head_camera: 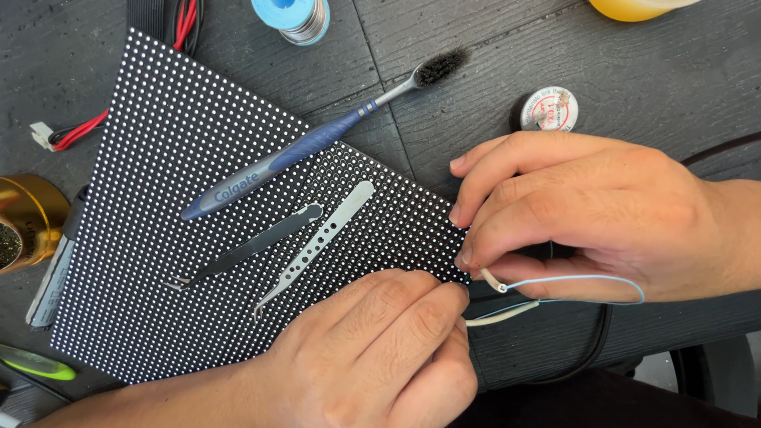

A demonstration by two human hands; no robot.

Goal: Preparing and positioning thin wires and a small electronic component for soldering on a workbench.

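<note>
wire (pixel 555 282), thin and pale blue with cream ends, loops off the lower right corner of the dotted black panel (pixel 198 198). right hand (pixel 587 214) pinches one cream end; left hand (pixel 388 357) is clamped on the other, resting on the panel. two tweezers (pixel 317 238) and a blue toothbrush (pixel 317 143) lie on the panel, on the dark table (pixel 476 79).

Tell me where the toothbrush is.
In the head view, the toothbrush lies diagonally across the dotted panel's upper edge, bristles toward the small round tin, above the two tweezers.
</note>
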